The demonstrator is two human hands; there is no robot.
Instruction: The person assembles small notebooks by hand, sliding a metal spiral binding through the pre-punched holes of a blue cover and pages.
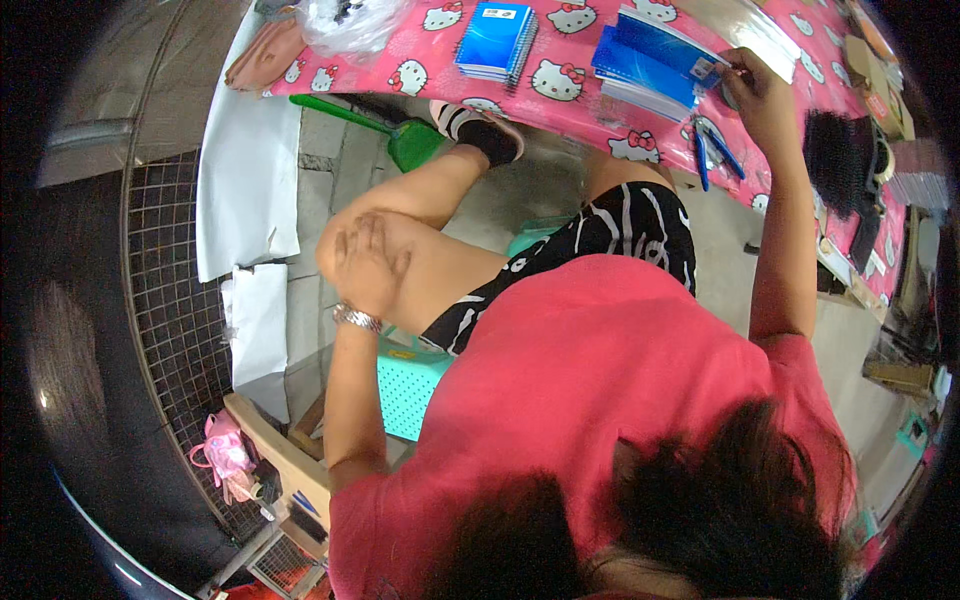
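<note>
My left hand [368,262] lies flat on my bent knee, fingers spread, with nothing in it. At the table's right part my right hand [760,95] pinches the right end of a blue spiral notebook [665,62], whose cover is tilted up over white pages. Just below that hand, pliers with blue handles [716,150] lie on the pink patterned tablecloth [560,80]. A neat stack of blue spiral notebooks [497,40] sits farther left on the cloth.
A clear plastic bag [350,25] and a brown pouch [268,55] are at the table's left end. A black brush-like thing [838,160] stands at the right. Below the table edge is a green dustpan [410,145]; a teal stool [405,395] is under me.
</note>
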